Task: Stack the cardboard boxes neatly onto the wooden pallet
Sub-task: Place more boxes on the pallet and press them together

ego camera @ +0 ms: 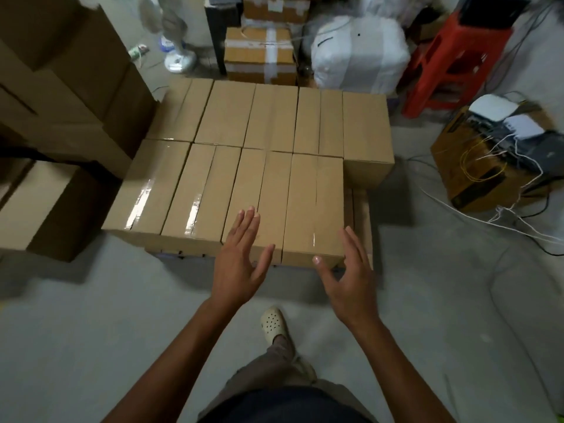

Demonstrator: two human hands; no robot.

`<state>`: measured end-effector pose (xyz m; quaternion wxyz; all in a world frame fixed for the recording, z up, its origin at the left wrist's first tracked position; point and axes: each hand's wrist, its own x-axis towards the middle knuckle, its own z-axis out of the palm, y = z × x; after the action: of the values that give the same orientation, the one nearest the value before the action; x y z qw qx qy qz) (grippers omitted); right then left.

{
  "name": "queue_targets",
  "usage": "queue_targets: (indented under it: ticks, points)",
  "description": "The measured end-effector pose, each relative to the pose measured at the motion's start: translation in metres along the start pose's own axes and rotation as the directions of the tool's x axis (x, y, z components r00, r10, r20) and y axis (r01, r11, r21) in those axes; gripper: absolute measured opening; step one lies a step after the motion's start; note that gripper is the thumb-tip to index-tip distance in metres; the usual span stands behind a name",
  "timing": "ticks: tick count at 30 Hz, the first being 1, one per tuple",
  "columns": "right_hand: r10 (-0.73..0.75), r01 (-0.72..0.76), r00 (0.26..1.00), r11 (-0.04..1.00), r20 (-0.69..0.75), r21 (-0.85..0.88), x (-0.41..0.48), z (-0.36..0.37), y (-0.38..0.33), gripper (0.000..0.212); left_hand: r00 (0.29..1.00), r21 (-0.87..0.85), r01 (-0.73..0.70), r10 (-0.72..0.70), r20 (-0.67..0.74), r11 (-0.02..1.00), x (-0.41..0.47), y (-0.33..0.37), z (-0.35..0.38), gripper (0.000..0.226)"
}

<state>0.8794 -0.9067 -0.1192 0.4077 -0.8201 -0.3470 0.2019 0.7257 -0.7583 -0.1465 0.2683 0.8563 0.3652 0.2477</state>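
- Grey concrete floor (91, 315) is seen throughout a cluttered storeroom.
- Cardboard boxes (268, 141) are laid in two tight rows just ahead of both grips, on a wooden pallet (361, 221) whose slats show just right of the right grip.
- The left grip (236, 264) is spread, fingers straight and close together, thumb held wide, over the near edge of a front-row box (259, 193); contact cannot be judged.
- The right grip (351, 276) is spread with loosely bent fingers at the near right corner of the end box (314, 203); nothing is held.
- Taped cartons (259, 53) and a white wrapped bundle (360, 53) are placed far beyond the grips.
- A red stool (451, 62) and a box with cables (488, 166) are set well right of the right grip.
- Tall cartons (61, 71) are stacked well left of the left grip.
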Motion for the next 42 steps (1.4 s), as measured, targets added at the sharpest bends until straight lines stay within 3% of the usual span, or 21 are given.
queue_targets:
  ticks: [7,11,18,27,35,42]
  points:
    - [-0.111,0.111,0.99,0.994,0.092,0.006,-0.058,0.013,-0.016,0.073,0.984,0.016,0.129,-0.126,-0.128,0.991,-0.09,0.008,-0.033,0.068]
    - [-0.186,0.185,0.959,0.982,0.212,0.023,-0.088,0.036,-0.035,0.068,0.96,0.041,0.208,-0.196,-0.2,0.977,-0.137,0.001,-0.063,0.067]
    - [-0.253,0.231,0.878,0.968,0.407,0.103,-0.126,0.095,-0.085,0.06,0.853,0.046,0.417,-0.373,-0.365,0.908,-0.216,-0.037,-0.13,0.071]
    - [-0.337,0.278,0.762,0.942,0.553,0.19,-0.163,0.233,-0.18,0.053,0.683,-0.018,0.598,-0.521,-0.512,0.802,-0.299,-0.131,-0.246,0.067]
    - [-0.439,0.378,0.638,0.894,0.633,0.239,-0.202,0.379,-0.281,0.052,0.617,-0.028,0.634,-0.527,-0.584,0.773,-0.353,-0.241,-0.367,0.069]
    - [-0.491,0.424,0.567,0.862,0.661,0.276,-0.199,0.474,-0.355,0.05,0.526,-0.082,0.687,-0.572,-0.63,0.722,-0.339,-0.324,-0.435,0.068]
